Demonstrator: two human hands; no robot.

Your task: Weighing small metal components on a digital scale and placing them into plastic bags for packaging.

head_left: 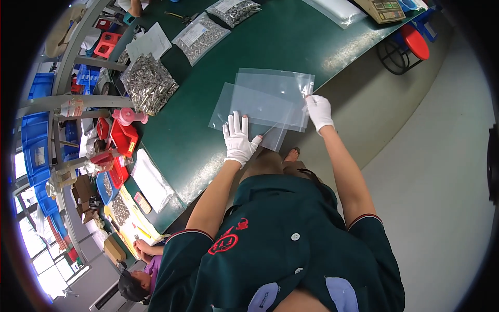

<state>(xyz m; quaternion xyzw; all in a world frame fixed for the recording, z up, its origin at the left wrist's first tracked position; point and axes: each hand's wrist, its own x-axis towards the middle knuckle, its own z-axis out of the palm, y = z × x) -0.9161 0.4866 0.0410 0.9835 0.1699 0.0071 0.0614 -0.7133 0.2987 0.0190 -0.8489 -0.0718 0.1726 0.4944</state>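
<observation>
Two clear plastic bags overlap at the near edge of the green table. The upper bag is turned at an angle to the lower bag. Fingers spread, my left hand in a white glove lies flat on the lower bag's near part; the thumb tip is bare. My right hand, also gloved in white, pinches the right edge of the upper bag, which creases and shines there. Both bags look flat, and a corner hangs past the table edge near my legs.
Bags of small metal parts stand on the far left. A scale sits at the far right, above a red stool. Red bins, a pink fan and white plastic bags line the left. A co-worker sits lower left.
</observation>
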